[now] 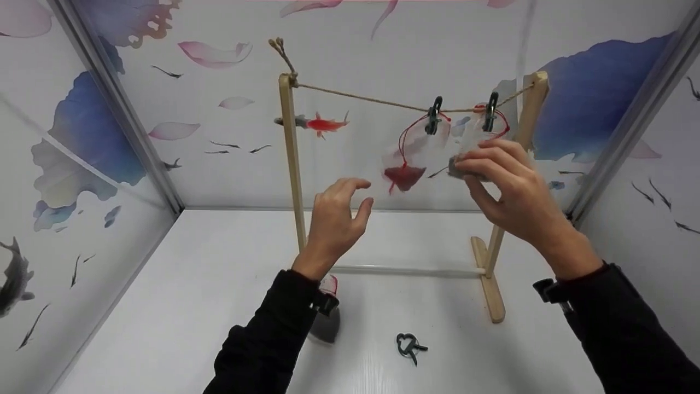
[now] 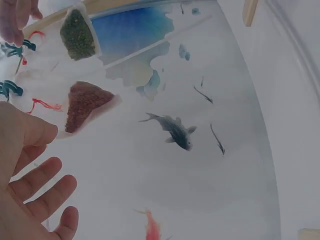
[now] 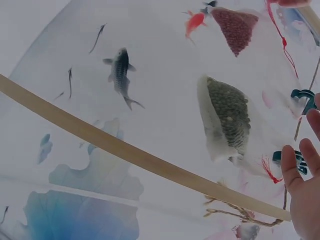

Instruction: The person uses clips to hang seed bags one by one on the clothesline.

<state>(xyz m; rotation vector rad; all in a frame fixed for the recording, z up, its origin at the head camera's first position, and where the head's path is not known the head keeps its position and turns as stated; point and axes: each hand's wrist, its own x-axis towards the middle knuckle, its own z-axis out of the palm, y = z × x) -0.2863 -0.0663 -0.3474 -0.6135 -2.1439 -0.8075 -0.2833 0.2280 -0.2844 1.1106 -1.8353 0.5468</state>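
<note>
Two small sheer drawstring bags hang from a twine line [image 1: 361,98], each under a dark green clip. One bag holds red beans [image 1: 404,178], and its red cord loops up to the left clip [image 1: 434,116]. Green beans [image 3: 227,117] fill the other bag, below the right clip [image 1: 490,112]. My right hand [image 1: 508,189] overlaps the green-bean bag in the head view; in the right wrist view its fingers are extended beside the clips, apart from the beans. To the left of the red-bean bag, my left hand [image 1: 340,216] is raised with loosely bent fingers, holding nothing.
Wooden posts [image 1: 290,158] hold up the line, with a pale crossbar [image 1: 404,270] low between them and a wooden foot [image 1: 489,284] at right. Loose dark clips [image 1: 409,346] lie on the white table [image 1: 219,306]. Another bag with dark contents [image 1: 326,325] sits partly behind my left sleeve.
</note>
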